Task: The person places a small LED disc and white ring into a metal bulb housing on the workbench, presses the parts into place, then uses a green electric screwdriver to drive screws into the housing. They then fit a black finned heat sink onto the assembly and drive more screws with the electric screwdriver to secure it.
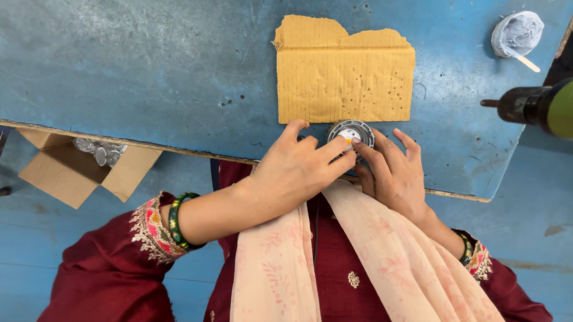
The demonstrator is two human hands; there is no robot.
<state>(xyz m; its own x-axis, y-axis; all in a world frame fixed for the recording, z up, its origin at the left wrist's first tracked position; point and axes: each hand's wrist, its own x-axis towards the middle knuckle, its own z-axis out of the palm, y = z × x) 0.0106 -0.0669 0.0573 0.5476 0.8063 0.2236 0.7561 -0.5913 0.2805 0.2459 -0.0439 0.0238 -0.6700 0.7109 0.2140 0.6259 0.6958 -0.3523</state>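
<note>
A small round grey part (351,131) with a white and yellow centre lies on the blue table (164,63), just below a torn piece of brown cardboard (344,70). My left hand (297,170) reaches in from the left, its fingertips pinching the part's lower left rim. My right hand (391,168) comes from the right, index finger touching the part's centre, other fingers spread. Both hands work on the same part at the table's near edge.
A green and black power drill (551,106) sticks in from the right edge. A crumpled white wrapper with a small stick (517,36) lies at the far right. Below the table on the left stands an open cardboard box (81,166) holding several shiny metal parts.
</note>
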